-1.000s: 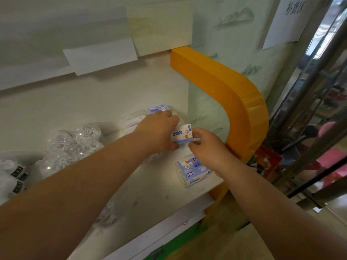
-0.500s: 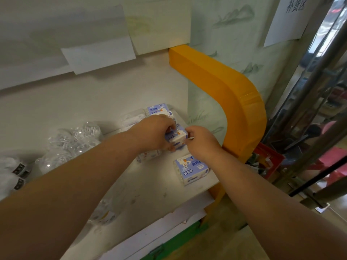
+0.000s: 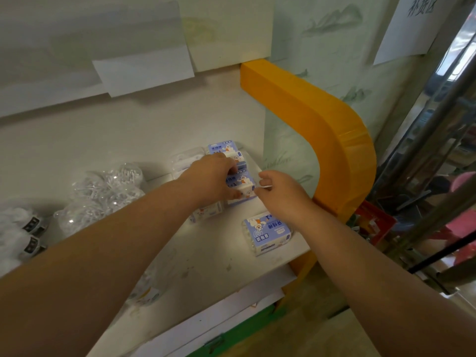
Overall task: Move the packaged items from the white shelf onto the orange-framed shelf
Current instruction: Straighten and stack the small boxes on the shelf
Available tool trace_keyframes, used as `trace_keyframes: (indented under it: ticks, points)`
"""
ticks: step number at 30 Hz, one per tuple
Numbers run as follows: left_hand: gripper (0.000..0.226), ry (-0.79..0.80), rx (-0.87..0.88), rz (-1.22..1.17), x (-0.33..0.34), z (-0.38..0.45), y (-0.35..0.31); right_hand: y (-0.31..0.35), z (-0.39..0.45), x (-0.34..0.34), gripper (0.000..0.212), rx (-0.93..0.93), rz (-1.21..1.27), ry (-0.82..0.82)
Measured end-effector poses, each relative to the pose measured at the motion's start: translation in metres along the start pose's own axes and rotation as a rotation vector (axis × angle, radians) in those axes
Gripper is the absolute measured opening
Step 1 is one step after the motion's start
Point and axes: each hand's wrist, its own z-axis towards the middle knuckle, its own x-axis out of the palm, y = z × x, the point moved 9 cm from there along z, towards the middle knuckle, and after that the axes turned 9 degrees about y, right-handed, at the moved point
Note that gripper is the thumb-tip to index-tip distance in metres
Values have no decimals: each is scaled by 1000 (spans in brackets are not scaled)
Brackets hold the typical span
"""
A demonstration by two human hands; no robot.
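On shelf, stack risk: blue box (image 3: 240, 185) may topple.
Left hand (image 3: 211, 180): fingers grip it.
Right hand (image 3: 279, 190): fingertips pinch its edge.

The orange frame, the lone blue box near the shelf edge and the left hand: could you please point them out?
orange frame (image 3: 342, 140), head view, curved bend.
lone blue box (image 3: 268, 231), head view, top label.
left hand (image 3: 211, 180), head view, back.

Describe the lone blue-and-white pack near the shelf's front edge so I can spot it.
Find the orange frame curving down the shelf's right side. Below its bend, by the right forearm, lies the pack. It sits alone, apart from the stacked ones.
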Motion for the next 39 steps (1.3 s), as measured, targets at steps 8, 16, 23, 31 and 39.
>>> trace_keyframes:
  ticks: [8, 16, 23, 31, 39]
  points:
    - [50, 17, 12, -40, 2, -1, 3, -2, -78, 5, 64, -85, 38, 103]
    - [48, -118, 119, -111, -15, -15, -16, -5, -84, 17, 78, -206, -402, 148]
    - [28, -10, 77, -207, -11, -38, -27, -12, -75, 9, 95, -46, -431, -37]
    - [40, 219, -42, -137, 21, -63, -44, -23, -81, 44, 109, -41, 25, 176]
    - [32, 107, 31, -29, 17, -68, -59, -41, -70, 20, 53, -82, 59, -27]
